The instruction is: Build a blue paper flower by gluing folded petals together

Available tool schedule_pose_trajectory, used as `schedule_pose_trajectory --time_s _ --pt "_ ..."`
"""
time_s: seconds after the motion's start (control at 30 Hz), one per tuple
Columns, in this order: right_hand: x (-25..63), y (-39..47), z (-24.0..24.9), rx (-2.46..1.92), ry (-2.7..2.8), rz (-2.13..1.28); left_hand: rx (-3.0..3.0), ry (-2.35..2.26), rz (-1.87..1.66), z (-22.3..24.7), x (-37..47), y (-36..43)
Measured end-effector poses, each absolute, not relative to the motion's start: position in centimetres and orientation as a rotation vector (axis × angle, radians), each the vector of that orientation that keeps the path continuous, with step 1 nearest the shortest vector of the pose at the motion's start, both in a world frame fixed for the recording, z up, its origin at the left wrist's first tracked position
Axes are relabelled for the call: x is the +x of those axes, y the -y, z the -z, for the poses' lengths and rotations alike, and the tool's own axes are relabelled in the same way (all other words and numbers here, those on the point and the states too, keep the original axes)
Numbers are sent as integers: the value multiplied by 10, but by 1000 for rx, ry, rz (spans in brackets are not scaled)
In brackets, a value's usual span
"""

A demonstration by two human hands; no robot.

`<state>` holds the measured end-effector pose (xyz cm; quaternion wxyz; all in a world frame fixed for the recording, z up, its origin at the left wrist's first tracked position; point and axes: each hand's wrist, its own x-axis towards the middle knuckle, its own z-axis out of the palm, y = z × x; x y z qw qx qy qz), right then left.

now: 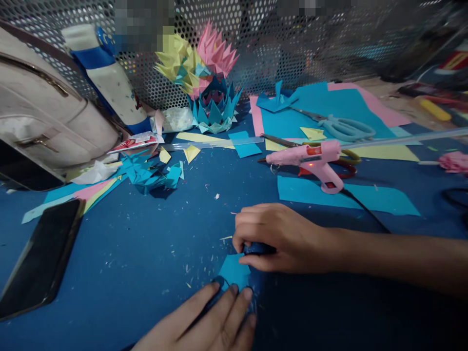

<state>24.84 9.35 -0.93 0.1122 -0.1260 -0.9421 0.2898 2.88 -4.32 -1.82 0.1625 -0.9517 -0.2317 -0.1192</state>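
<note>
A small blue piece of folded paper [234,269] lies on the dark blue table between my hands. My left hand [215,319] comes in from the bottom edge, its fingers stretched out and resting on the near part of the paper. From the right reaches my right hand [280,239], fingers curled, thumb and forefinger closing at the paper's upper right corner. Their tips partly hide that corner. Beyond my right hand are a blue paper strip [365,196] and a pink hot glue gun [310,158] with a small lit light.
Paper flowers [215,105] stand at the back by a perforated metal panel [256,63]. Blue-handled scissors [347,127] rest on paper sheets. A phone [42,253], a blue paper construction [146,175], a white bottle [113,87] and a pale bag [47,97] occupy the left.
</note>
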Motion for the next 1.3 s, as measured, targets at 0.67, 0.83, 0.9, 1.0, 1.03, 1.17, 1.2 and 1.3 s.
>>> schedule_pose_trajectory --time_s 0.67,0.83,0.9,1.0,1.03,1.17,1.2,1.3 --pt "248 -79 13 -477 2643 -731 -2703 890 325 24 33 49" --pt "249 -76 14 -529 2581 -776 -2731 929 322 25 32 44" --pt "249 -77 14 -503 2578 -791 -2739 937 338 26 32 43" --pt "250 -78 14 -497 2580 -779 -2744 937 362 27 32 42" --pt "250 -79 14 -499 2581 -783 -2747 932 365 27 33 41" --pt "250 -80 13 -453 2595 -847 -2769 914 381 28 32 40" --pt "250 -80 13 -434 2604 -864 -2770 910 390 28 32 40" --pt "249 -80 12 -399 2615 -923 -2777 902 410 28 31 40"
